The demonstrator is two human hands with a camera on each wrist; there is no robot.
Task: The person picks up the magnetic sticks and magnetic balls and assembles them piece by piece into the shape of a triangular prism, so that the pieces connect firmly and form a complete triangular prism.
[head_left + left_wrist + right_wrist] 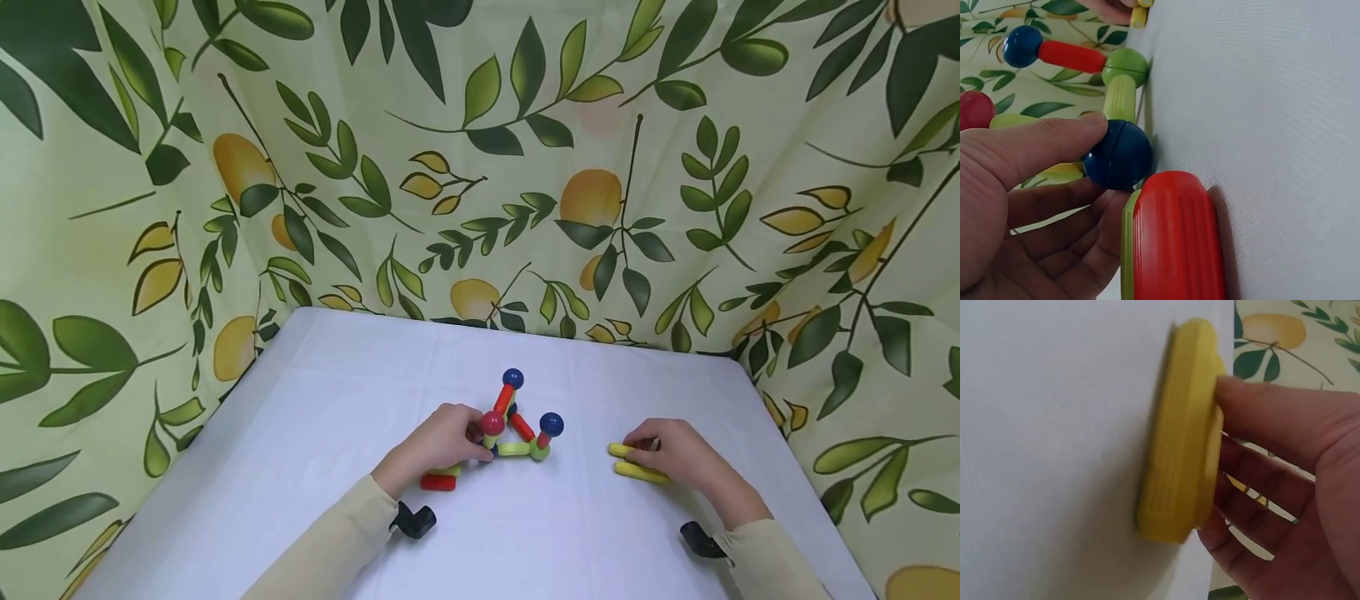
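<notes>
My left hand (pixel 444 440) pinches a dark blue ball (pixel 1117 155) at the near left corner of a ball-and-rod frame. A light green rod (pixel 514 449) joins that ball to a green ball (pixel 540 450). Short rods rise from the frame, topped by a red ball (pixel 492 423) and blue balls (pixel 551 424). Off to the right, my right hand (pixel 678 450) holds a yellow rod (pixel 619 450) between thumb and fingers. A second yellow rod (pixel 641 472) lies just on the near side of it; in the right wrist view this rod (pixel 1179 434) partly hides the held one.
Under my left hand, a red rod (pixel 438 482) and a yellow-green rod (pixel 448 471) lie side by side on the white-covered table (pixel 525 533). A leaf-patterned curtain (pixel 480 208) stands behind the table and along its sides.
</notes>
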